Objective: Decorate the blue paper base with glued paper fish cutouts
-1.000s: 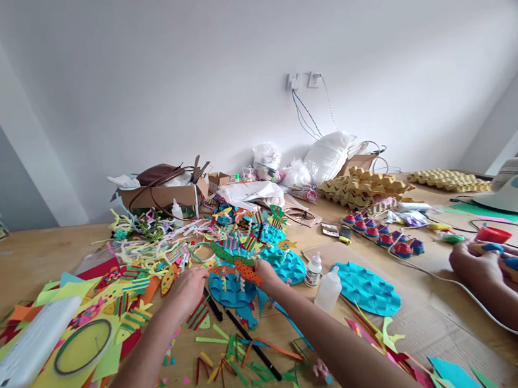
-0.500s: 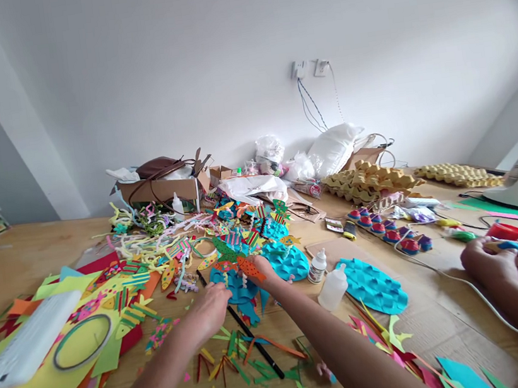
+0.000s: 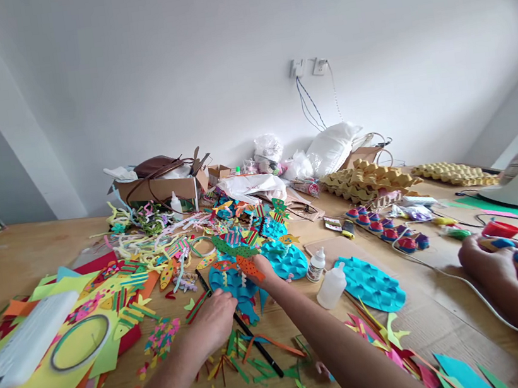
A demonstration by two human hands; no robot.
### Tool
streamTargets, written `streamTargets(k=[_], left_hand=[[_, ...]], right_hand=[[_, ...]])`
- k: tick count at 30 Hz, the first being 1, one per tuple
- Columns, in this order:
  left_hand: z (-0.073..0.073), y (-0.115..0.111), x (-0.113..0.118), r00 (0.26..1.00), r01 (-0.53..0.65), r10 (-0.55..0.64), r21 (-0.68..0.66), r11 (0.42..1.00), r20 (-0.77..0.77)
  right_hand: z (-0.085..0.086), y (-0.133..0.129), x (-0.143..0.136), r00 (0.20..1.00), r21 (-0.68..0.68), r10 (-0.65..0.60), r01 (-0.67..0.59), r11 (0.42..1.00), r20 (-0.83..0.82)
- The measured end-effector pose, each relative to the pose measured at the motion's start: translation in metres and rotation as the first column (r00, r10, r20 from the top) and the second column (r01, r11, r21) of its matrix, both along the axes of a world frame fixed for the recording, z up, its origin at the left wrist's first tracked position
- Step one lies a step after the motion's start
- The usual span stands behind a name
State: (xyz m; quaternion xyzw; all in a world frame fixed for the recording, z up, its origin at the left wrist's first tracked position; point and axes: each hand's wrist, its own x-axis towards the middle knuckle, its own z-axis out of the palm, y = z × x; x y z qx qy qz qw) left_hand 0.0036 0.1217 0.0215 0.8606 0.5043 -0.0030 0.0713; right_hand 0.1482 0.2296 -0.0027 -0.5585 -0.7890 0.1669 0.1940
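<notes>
A blue-painted egg-carton piece (image 3: 238,289) decorated with paper fish stands tilted in front of me. My right hand (image 3: 265,271) is closed at its right edge, its fingertips hidden behind an orange dotted paper fish (image 3: 248,265). A green dotted paper fish (image 3: 228,247) sits just above. My left hand (image 3: 217,314) is closed in a pinch at the lower left of the piece. From its fingers a green-and-red striped paper fish (image 3: 198,306) sticks out to the left. A black pencil-like stick (image 3: 263,349) lies beneath the hands.
Two glue bottles (image 3: 331,287) and another blue egg-carton piece (image 3: 370,282) stand to the right. Coloured paper sheets (image 3: 85,376) with a tape roll (image 3: 81,343) lie left. Paper scraps litter the front. A co-worker's hands (image 3: 497,264) hold painted carton pieces at far right, near a white cable (image 3: 466,286).
My left hand has turned and shifted slightly down, and the striped paper fish now shows at its fingers. My right hand stays at the blue piece. The view has moved slightly.
</notes>
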Motion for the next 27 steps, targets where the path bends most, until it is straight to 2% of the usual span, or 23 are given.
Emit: streamTargets(k=[13, 27], left_hand=[[0.0, -0.002, 0.0, 1.0, 0.01, -0.01, 0.018, 1.0, 0.018], [0.003, -0.002, 0.0, 1.0, -0.025, 0.025, -0.003, 1.0, 0.01]], right_hand=[[0.011, -0.006, -0.006, 0.992, -0.068, -0.093, 0.098, 0.993, 0.08], [0.01, -0.006, -0.005, 0.992, -0.094, -0.125, 0.127, 0.987, 0.026]])
